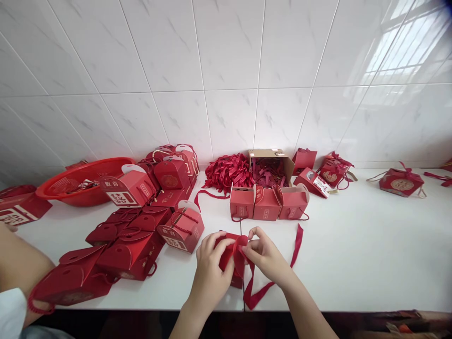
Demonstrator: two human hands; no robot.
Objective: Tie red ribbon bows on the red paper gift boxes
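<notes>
A small red gift box (237, 281) stands at the front of the white table, over the seam. My left hand (212, 268) is closed around its upper left side, fingers on the top flaps. With thumb and fingertips, my right hand (265, 256) pinches a dark red ribbon (254, 299) at the top flap. The ribbon's long tail drops beside the box, loops along the table and runs up to the right. My hands hide much of the box and the exact spot where the ribbon meets the flap.
Several red boxes (130, 254) crowd the left, near a red plastic basin (70, 197). Behind my hands are three open boxes (267, 207), a ribbon heap (228, 174) and a cardboard box (289, 165). Ribbon-tied boxes (401, 182) sit right. Another person's arm (21, 263) enters left.
</notes>
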